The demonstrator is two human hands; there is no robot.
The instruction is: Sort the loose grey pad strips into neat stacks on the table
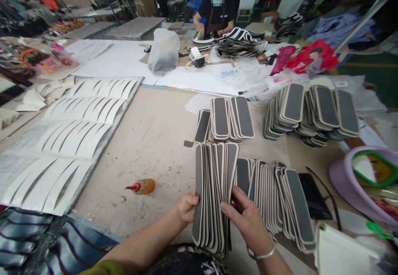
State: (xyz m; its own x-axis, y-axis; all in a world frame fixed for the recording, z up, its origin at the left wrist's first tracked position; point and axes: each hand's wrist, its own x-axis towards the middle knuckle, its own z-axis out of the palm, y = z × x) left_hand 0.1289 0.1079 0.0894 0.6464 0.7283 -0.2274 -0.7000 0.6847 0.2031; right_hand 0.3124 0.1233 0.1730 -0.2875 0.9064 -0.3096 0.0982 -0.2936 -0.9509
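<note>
Between my two hands is a fanned stack of long grey strips with pale edges and rounded corners (pixel 213 200). My left hand (pixel 189 206) grips the stack's left side, with the fingers mostly out of sight behind it. On the right side, my right hand (pixel 245 215) has its thumb on the front strips and its fingers bent around the edge. More of these strips (pixel 270 196) lie overlapped just right of my right hand. Beyond the held stack stand shorter piles of the same kind (pixel 221 117). A small bottle with a red tip (pixel 144 186) lies on its side left of my hands.
White curved pieces (pixel 70 138) lie in rows on a board at the left. Further grey piles (pixel 311 111) stand at the right, near a purple basin (pixel 348 184) and a black flat object (pixel 314 196). Across the table a person (pixel 217 18) works beside a clear plastic bag (pixel 164 51).
</note>
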